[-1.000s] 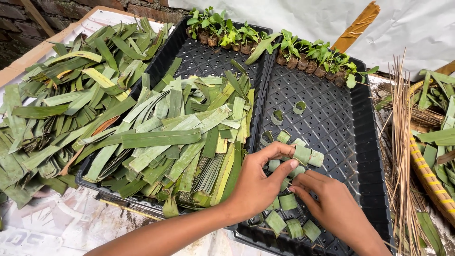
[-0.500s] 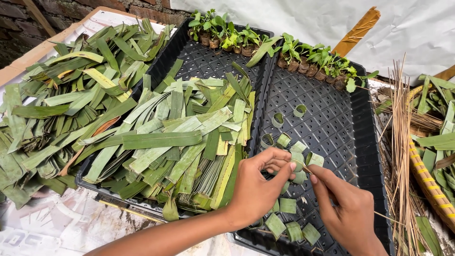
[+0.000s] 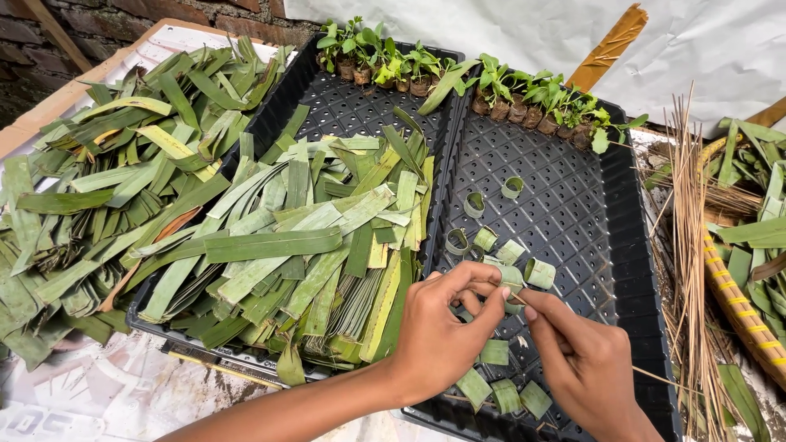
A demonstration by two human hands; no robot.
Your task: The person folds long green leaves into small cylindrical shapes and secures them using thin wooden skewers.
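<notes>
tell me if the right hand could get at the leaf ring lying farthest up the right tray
Probably yes: the leaf ring lies alone on the open black tray, nothing between it and the right hand.

old brick wall (image 3: 123, 20) up top left, white sheet (image 3: 491, 29) hung behind, printed tarp (image 3: 98, 393) underneath, soft daylight

Both forearms bare; left hand (image 3: 442, 331) and right hand (image 3: 585, 364) ringless.

A small green leaf ring (image 3: 509, 288) — a strip of leaf curled into a short band — is pinched between the fingertips of the left hand (image 3: 446, 327) and the right hand (image 3: 585, 360), just above the black mesh tray (image 3: 573, 213). More rolled leaf rings (image 3: 491, 237) lie loose on that tray — some upright, some tipped.
</notes>
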